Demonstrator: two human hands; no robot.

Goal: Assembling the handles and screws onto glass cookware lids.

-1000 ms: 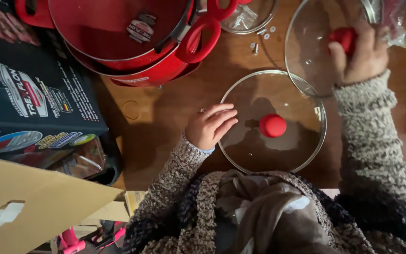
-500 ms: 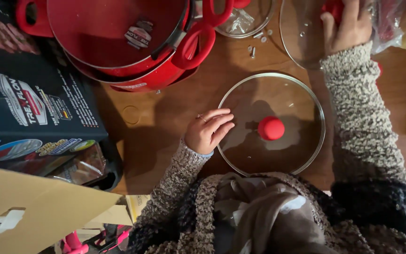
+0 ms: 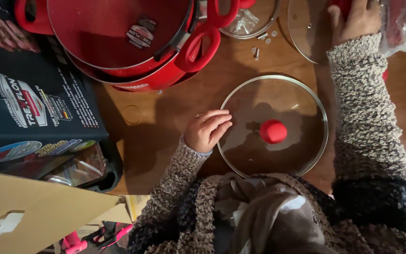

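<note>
- The glass lid (image 3: 273, 127) with its red knob (image 3: 273, 131) lies flat near the table's (image 3: 165, 113) front edge.
- Left hand (image 3: 206, 130), fingers loosely curled and holding nothing, rests at the lid's left rim; pressing there steadies it.
- Right hand (image 3: 355, 19) reaches to a second lid (image 3: 308, 33) at the far edge; its grip cannot be told.
- Stacked red pots (image 3: 118, 42) and loose screws (image 3: 261, 42) sit behind on the dark wood, a printed box (image 3: 29, 108) to the left.

Left hand (image 3: 206, 130) resting at glass lid (image 3: 301, 110) with red knob (image 3: 273, 131), right hand (image 3: 357, 19) on far lid (image 3: 308, 30), wooden bench (image 3: 165, 122), red pans (image 3: 118, 42) far left
</note>
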